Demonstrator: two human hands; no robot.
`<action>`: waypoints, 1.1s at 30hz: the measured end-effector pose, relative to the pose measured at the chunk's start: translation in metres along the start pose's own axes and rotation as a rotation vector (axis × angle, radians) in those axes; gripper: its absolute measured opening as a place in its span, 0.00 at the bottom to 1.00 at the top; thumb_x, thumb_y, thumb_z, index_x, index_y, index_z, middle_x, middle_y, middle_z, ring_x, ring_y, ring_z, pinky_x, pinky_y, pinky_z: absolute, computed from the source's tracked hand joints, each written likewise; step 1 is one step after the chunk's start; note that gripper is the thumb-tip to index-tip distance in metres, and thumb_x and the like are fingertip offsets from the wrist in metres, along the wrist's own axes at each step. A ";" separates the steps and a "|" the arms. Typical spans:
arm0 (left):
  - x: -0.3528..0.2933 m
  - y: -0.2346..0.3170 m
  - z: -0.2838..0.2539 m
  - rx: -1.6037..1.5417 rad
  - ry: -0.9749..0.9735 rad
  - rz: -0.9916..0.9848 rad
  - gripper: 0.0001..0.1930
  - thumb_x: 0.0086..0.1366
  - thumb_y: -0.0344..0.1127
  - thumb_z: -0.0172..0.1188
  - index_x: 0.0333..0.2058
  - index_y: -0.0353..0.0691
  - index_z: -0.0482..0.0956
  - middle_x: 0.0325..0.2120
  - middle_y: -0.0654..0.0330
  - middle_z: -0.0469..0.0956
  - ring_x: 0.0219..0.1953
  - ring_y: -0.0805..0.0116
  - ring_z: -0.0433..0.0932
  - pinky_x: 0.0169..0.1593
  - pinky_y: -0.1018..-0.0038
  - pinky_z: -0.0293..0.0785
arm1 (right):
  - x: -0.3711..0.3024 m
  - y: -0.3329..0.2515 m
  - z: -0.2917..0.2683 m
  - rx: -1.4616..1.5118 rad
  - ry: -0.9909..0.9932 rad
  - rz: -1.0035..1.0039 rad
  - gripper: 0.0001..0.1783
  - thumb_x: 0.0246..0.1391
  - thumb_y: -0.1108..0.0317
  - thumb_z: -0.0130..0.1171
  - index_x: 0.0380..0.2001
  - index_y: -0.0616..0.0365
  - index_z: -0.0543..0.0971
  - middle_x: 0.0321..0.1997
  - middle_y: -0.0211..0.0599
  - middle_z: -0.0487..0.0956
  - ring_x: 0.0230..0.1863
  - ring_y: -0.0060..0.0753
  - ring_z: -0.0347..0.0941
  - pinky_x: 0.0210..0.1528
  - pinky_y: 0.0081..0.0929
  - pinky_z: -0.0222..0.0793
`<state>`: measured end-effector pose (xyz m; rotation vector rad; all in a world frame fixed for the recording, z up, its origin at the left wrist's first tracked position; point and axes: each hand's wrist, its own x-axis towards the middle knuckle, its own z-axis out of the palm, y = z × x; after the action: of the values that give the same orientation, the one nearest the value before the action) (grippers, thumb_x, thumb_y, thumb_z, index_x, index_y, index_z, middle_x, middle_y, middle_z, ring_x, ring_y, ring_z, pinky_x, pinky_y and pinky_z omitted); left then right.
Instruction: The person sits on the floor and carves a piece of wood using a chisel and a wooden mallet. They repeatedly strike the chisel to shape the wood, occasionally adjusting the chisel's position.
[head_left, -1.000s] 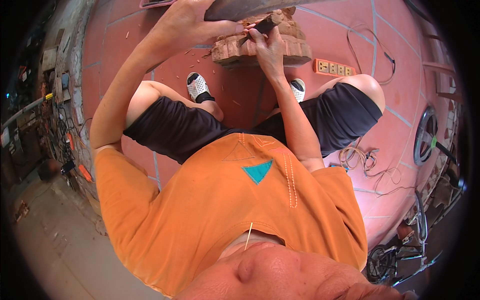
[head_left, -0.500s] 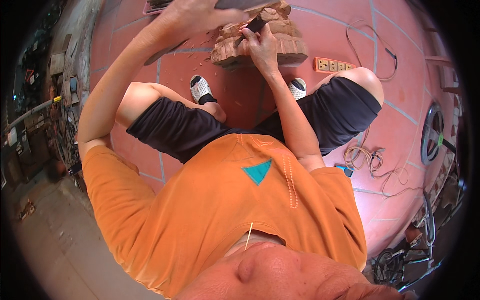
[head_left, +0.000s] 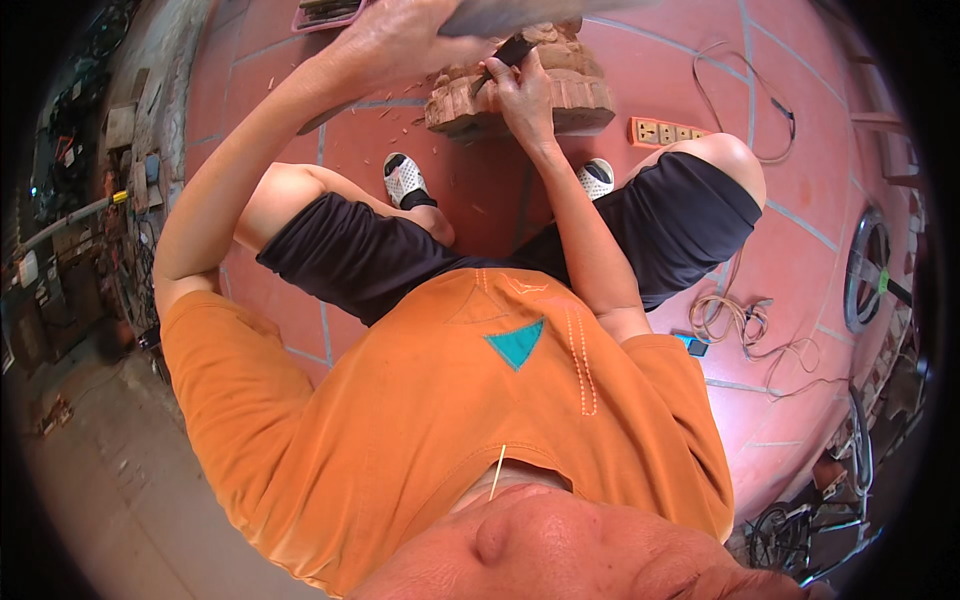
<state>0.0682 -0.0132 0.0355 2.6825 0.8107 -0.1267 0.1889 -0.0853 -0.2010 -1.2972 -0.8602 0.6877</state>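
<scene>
A carved block of reddish-brown wood (head_left: 575, 95) with a ridged, petal-like lower edge rests on the floor ahead of my feet. My right hand (head_left: 524, 98) is closed around a chisel (head_left: 516, 50) with a dark handle, its thin end slanting down-left against the wood. To the left, at the upper edge, my left hand (head_left: 395, 42) grips a long greyish tool, likely a mallet (head_left: 530, 14), smeared by motion and partly cut off. It hangs above the block near the chisel handle. A dark pointed piece shows beneath my left forearm; whether it belongs to the mallet I cannot tell.
Wood chips (head_left: 388, 140) lie on the red tiles. Right of the block are an orange power strip (head_left: 668, 132) and a cable (head_left: 705, 85). A coiled cord (head_left: 735, 315) lies beside my right thigh, a wheel (head_left: 866, 268) farther right. A pink tray (head_left: 325, 20) stands far left.
The mallet in my left hand has come slightly lower and to the right, and more of it shows. My right hand and the chisel stay nearly in place on the block.
</scene>
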 end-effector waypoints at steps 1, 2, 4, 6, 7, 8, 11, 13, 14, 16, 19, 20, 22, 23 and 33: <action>0.000 -0.001 -0.001 0.106 -0.145 -0.078 0.32 0.62 0.49 0.66 0.59 0.37 0.69 0.32 0.34 0.81 0.37 0.36 0.83 0.40 0.50 0.78 | -0.001 -0.001 0.002 0.012 0.012 0.019 0.14 0.60 0.66 0.67 0.43 0.62 0.77 0.34 0.45 0.86 0.37 0.44 0.84 0.42 0.38 0.76; 0.000 -0.002 -0.004 0.121 -0.190 -0.094 0.32 0.62 0.49 0.65 0.59 0.37 0.68 0.32 0.34 0.81 0.37 0.36 0.83 0.39 0.50 0.77 | -0.001 -0.001 0.003 0.025 0.024 0.037 0.14 0.60 0.65 0.67 0.43 0.61 0.77 0.34 0.45 0.86 0.37 0.44 0.84 0.41 0.38 0.76; 0.003 0.003 -0.017 0.150 -0.289 -0.125 0.32 0.62 0.50 0.65 0.59 0.37 0.68 0.32 0.34 0.81 0.36 0.36 0.83 0.38 0.49 0.77 | 0.000 -0.001 0.000 0.013 -0.005 -0.001 0.16 0.60 0.65 0.67 0.46 0.60 0.76 0.31 0.46 0.85 0.34 0.46 0.83 0.40 0.39 0.75; 0.004 0.008 -0.024 0.104 -0.128 -0.028 0.32 0.62 0.46 0.66 0.60 0.37 0.68 0.33 0.35 0.82 0.37 0.36 0.83 0.41 0.50 0.78 | 0.000 0.001 -0.002 -0.040 -0.025 0.006 0.16 0.60 0.65 0.67 0.46 0.60 0.76 0.30 0.46 0.84 0.34 0.46 0.83 0.39 0.40 0.75; 0.004 0.007 -0.025 0.023 -0.041 0.031 0.32 0.61 0.46 0.67 0.60 0.38 0.68 0.33 0.35 0.82 0.38 0.36 0.83 0.41 0.50 0.78 | 0.000 0.002 -0.002 -0.029 -0.022 0.007 0.16 0.60 0.65 0.67 0.46 0.60 0.77 0.30 0.46 0.84 0.34 0.47 0.83 0.39 0.40 0.75; 0.003 0.007 -0.025 -0.057 0.047 0.091 0.32 0.61 0.45 0.67 0.60 0.38 0.68 0.34 0.36 0.82 0.38 0.36 0.83 0.42 0.50 0.78 | 0.001 0.002 -0.002 -0.019 -0.019 0.009 0.16 0.59 0.64 0.67 0.46 0.60 0.77 0.30 0.46 0.84 0.34 0.47 0.82 0.39 0.40 0.75; 0.005 0.009 -0.011 -0.114 0.159 0.080 0.33 0.62 0.45 0.68 0.61 0.39 0.66 0.35 0.35 0.82 0.40 0.35 0.83 0.42 0.51 0.78 | 0.000 0.001 -0.002 -0.082 -0.022 -0.011 0.16 0.59 0.64 0.67 0.46 0.60 0.77 0.29 0.45 0.84 0.32 0.47 0.82 0.39 0.40 0.75; 0.004 0.007 0.000 -0.046 0.097 0.008 0.35 0.62 0.44 0.68 0.63 0.39 0.63 0.33 0.34 0.81 0.38 0.35 0.83 0.41 0.50 0.77 | 0.000 0.000 -0.001 -0.130 -0.016 -0.015 0.16 0.59 0.65 0.67 0.46 0.59 0.77 0.30 0.45 0.84 0.32 0.48 0.82 0.38 0.40 0.75; 0.002 -0.006 0.007 0.107 -0.054 -0.006 0.35 0.62 0.44 0.67 0.63 0.39 0.63 0.31 0.35 0.81 0.35 0.36 0.83 0.40 0.49 0.77 | -0.001 0.001 0.001 -0.139 -0.009 -0.009 0.15 0.59 0.65 0.67 0.46 0.59 0.77 0.30 0.45 0.84 0.33 0.48 0.83 0.38 0.40 0.75; 0.000 -0.019 0.010 0.148 -0.136 0.077 0.34 0.62 0.46 0.67 0.62 0.38 0.64 0.30 0.36 0.81 0.34 0.37 0.82 0.40 0.48 0.76 | -0.001 -0.001 0.002 -0.101 0.000 -0.003 0.15 0.59 0.67 0.67 0.46 0.60 0.76 0.32 0.45 0.84 0.34 0.48 0.83 0.38 0.40 0.76; 0.001 0.000 -0.008 0.117 -0.242 -0.117 0.36 0.60 0.47 0.69 0.62 0.38 0.66 0.34 0.37 0.82 0.38 0.38 0.83 0.42 0.50 0.77 | -0.003 -0.009 -0.001 -0.008 -0.028 -0.004 0.15 0.59 0.70 0.66 0.47 0.61 0.75 0.35 0.47 0.85 0.38 0.50 0.84 0.40 0.40 0.76; -0.003 -0.005 -0.006 0.049 -0.157 -0.084 0.36 0.59 0.47 0.69 0.62 0.38 0.67 0.35 0.37 0.82 0.39 0.38 0.83 0.43 0.51 0.77 | -0.006 -0.013 -0.001 -0.011 -0.061 -0.005 0.16 0.59 0.71 0.65 0.48 0.61 0.75 0.36 0.48 0.84 0.40 0.51 0.84 0.40 0.40 0.77; -0.016 -0.024 -0.001 -0.087 0.018 -0.020 0.37 0.58 0.47 0.70 0.62 0.38 0.68 0.37 0.37 0.82 0.40 0.39 0.83 0.45 0.53 0.78 | -0.014 -0.026 0.002 -0.074 -0.159 -0.099 0.16 0.59 0.72 0.65 0.49 0.61 0.74 0.38 0.49 0.84 0.41 0.54 0.83 0.41 0.41 0.77; -0.021 -0.027 -0.002 -0.143 0.048 -0.077 0.36 0.58 0.46 0.71 0.62 0.38 0.70 0.38 0.39 0.83 0.40 0.43 0.85 0.46 0.57 0.78 | -0.020 -0.035 0.004 -0.137 -0.223 -0.192 0.17 0.59 0.72 0.65 0.49 0.61 0.73 0.38 0.49 0.84 0.41 0.55 0.83 0.40 0.41 0.77; -0.044 -0.035 0.006 -0.647 0.245 -0.255 0.35 0.60 0.37 0.69 0.64 0.35 0.69 0.47 0.53 0.81 0.51 0.68 0.77 0.57 0.69 0.72 | -0.014 -0.037 -0.023 0.302 -0.107 -0.073 0.12 0.69 0.78 0.54 0.53 0.61 0.71 0.49 0.41 0.81 0.50 0.36 0.82 0.54 0.34 0.82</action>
<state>0.0120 -0.0110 0.0278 2.0006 1.0491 0.3530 0.2002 -0.1152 -0.1682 -0.9612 -0.8491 0.8012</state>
